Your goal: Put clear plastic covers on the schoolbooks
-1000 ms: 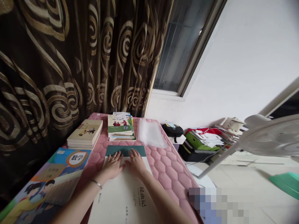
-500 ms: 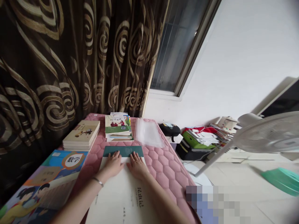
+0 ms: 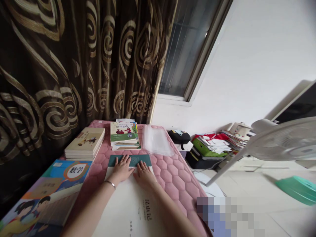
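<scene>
We lay our left grip (image 3: 121, 169) and right grip (image 3: 144, 172) side by side on the far end of a white paper-covered book with a dark green band (image 3: 128, 204), fingers stretched flat and clamped on nothing. The book lies under both grips on the pink quilted counter (image 3: 172, 174). Left of the left grip lies a colourful maths textbook (image 3: 56, 187). Beyond the fingertips sit a beige book stack (image 3: 85, 143), a green-topped book stack (image 3: 124, 133) and clear plastic sleeves (image 3: 156, 140).

A dark, gold-swirled curtain (image 3: 61, 65) hung beside a barred window (image 3: 187, 49) and a white wall (image 3: 259, 59); a white fan (image 3: 283, 141) stood over the pale floor (image 3: 247, 184), near the pink-padded table (image 3: 177, 171), in soft daylight.
</scene>
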{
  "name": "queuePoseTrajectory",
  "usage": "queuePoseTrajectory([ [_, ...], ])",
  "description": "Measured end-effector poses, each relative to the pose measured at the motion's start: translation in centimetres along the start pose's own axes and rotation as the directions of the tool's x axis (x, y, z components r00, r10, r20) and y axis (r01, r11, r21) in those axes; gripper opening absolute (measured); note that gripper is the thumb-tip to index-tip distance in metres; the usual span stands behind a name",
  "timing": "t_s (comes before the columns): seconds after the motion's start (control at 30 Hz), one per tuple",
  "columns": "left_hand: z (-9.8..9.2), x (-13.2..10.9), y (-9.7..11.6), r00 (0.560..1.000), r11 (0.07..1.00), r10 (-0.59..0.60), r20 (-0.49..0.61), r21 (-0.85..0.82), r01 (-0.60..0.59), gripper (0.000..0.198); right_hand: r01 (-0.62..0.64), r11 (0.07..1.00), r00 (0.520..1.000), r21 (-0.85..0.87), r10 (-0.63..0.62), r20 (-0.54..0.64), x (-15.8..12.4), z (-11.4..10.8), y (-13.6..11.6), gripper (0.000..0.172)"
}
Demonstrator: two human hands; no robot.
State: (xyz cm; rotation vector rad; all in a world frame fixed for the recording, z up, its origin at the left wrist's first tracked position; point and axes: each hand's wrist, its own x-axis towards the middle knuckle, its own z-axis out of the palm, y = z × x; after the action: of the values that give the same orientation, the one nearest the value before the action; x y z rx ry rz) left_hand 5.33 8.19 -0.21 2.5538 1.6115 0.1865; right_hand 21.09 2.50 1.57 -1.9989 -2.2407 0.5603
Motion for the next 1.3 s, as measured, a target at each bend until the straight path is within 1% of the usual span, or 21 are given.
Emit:
queuePoseTrajectory([
  [0.1,0.1,0.1,0.1,1.000,1.000,-0.001,0.016,0.000,0.001,0.063,-0.039,0.999,0.999,0.013,0.039,-0.015,1.1,-0.3,-0.5,0.061],
  [0.17,0.3,0.2,0.1,1.000,1.000,-0.017,0.019,-0.007,0.017,0.062,-0.047,0.998,0.997,0.035,0.049,-0.065,2.2,-0.4,-1.2,0.055],
  [0.23,0.7,0.3,0.0,1.000,1.000,-0.023,0.022,-0.003,0.023,0.060,0.022,0.997,0.995,0.072,-0.015,-0.096,3.3,-0.4,-2.0,0.054],
  [0.3,1.0,0.4,-0.1,0.999,1.000,-0.009,0.031,0.013,0.009,0.060,0.115,0.987,0.990,0.110,-0.105,-0.090,4.3,-0.2,-2.5,0.058],
  [0.37,1.1,0.4,-0.2,0.999,1.000,-0.001,0.037,0.018,0.001,0.061,0.151,0.981,0.988,0.118,-0.145,-0.058,5.0,0.0,-2.4,0.061],
  [0.43,1.1,0.3,-0.3,0.999,1.000,-0.009,0.031,0.005,0.009,0.063,0.119,0.989,0.992,0.089,-0.116,-0.042,5.4,0.2,-1.9,0.063],
  [0.5,0.9,0.3,-0.2,1.000,1.000,-0.011,0.018,-0.008,0.012,0.063,0.051,0.997,0.998,0.056,-0.048,-0.050,5.5,0.2,-0.9,0.065],
  [0.6,0.6,0.2,0.0,1.000,1.000,-0.020,0.016,-0.016,0.020,0.066,-0.070,0.997,0.993,0.027,0.072,-0.095,5.3,0.0,1.0,0.071],
  [0.67,0.3,0.1,0.0,0.999,0.999,-0.042,0.025,-0.019,0.043,0.070,-0.112,0.994,0.987,0.014,0.113,-0.116,4.9,-0.3,2.0,0.073],
  [0.8,-0.2,-0.3,-0.7,0.994,0.995,-0.104,0.033,0.000,0.104,0.074,-0.108,0.994,0.988,-0.005,0.107,-0.110,4.3,-0.7,3.0,0.073],
  [0.97,-0.9,-1.4,-3.4,0.969,0.968,-0.245,0.036,0.066,0.242,0.074,-0.112,0.994,0.990,-0.014,0.111,-0.085,4.2,-0.8,2.9,0.073],
  [1.07,-1.4,-1.9,-4.3,0.960,0.957,-0.279,0.018,0.089,0.277,0.074,-0.109,0.994,0.990,-0.008,0.108,-0.087,4.1,-0.9,2.9,0.072],
  [1.13,-1.7,-1.8,-3.9,0.957,0.951,-0.291,-0.013,0.106,0.290,0.073,-0.108,0.994,0.990,-0.003,0.107,-0.088,4.1,-0.9,2.8,0.072],
  [1.23,-1.6,-0.9,-1.7,0.948,0.939,-0.309,-0.082,0.135,0.318,0.074,-0.113,0.994,0.989,-0.001,0.113,-0.091,4.1,-0.7,2.8,0.073],
  [1.27,-1.4,-0.5,-0.7,0.953,0.945,-0.285,-0.099,0.136,0.296,0.073,-0.116,0.993,0.989,-0.002,0.115,-0.096,4.2,-0.7,2.8,0.073],
  [1.3,-1.1,0.0,0.3,0.967,0.961,-0.233,-0.107,0.128,0.245,0.071,-0.117,0.993,0.988,-0.005,0.116,-0.102,4.3,-0.6,2.9,0.074],
])
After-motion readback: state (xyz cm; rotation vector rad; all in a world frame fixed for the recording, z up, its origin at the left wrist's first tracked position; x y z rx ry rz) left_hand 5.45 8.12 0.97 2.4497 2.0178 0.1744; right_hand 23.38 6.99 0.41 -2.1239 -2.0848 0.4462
